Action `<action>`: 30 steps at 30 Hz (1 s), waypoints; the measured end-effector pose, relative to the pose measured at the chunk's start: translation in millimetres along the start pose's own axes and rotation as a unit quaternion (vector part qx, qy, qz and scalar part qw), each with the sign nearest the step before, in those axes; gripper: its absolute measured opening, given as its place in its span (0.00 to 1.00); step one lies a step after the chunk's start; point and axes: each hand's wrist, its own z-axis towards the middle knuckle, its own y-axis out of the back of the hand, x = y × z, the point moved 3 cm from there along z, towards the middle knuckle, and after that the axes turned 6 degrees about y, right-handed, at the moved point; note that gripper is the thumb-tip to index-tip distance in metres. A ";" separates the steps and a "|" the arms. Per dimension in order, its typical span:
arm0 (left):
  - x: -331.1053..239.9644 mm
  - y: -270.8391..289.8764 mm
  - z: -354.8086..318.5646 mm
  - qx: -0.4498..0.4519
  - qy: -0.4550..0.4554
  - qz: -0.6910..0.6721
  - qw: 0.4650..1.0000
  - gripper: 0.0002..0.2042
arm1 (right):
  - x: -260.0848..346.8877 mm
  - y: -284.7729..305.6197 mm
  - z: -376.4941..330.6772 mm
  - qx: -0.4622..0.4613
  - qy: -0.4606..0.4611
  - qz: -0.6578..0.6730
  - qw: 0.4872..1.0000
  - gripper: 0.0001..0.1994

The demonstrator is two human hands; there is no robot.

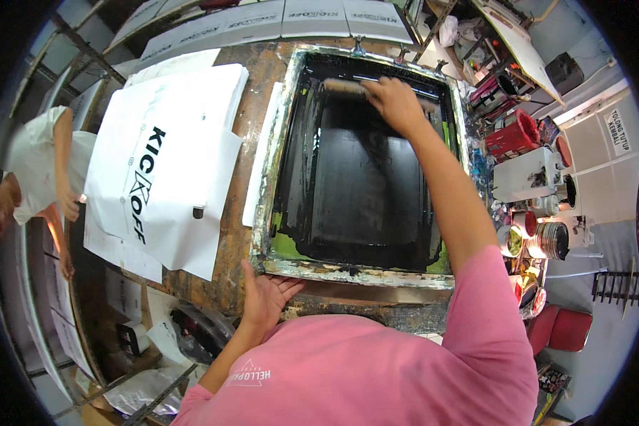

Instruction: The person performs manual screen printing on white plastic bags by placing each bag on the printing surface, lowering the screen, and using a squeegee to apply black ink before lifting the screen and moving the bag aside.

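In front of me lies a screen-printing frame [355,271] with a worn, paint-spattered rim. Black ink [362,188] covers most of its mesh, with green showing along the edges. Near the far end, my right hand [396,105] is closed over the wooden handle of a squeegee [342,86]. The squeegee lies across the mesh; its lower edge is hard to see against the ink. My left hand [267,297] is at the frame's near left corner, palm up, fingers stretched toward the rim's underside and thumb apart.
A stack of white printed sheets [170,156] lies left of the frame on the wooden table [245,106]. Another person [53,156] stands at the far left. Ink tubs and cans [547,240] crowd the right side. Hinge clamps [358,48] sit at the frame's far edge.
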 end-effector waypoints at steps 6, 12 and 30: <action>2.7 4.0 0.0 -0.031 0.003 0.008 0.999 0.51 | 3.2 -27.8 6.6 0.013 -0.047 -0.024 0.999 0.17; 6.7 8.7 2.3 -0.035 -0.003 0.011 0.999 0.50 | 64.7 4.2 -52.8 0.025 -0.035 -0.001 0.999 0.17; 12.6 6.9 3.8 0.012 -0.068 0.008 0.998 0.52 | 213.8 128.7 -180.4 0.155 -0.081 0.112 0.978 0.16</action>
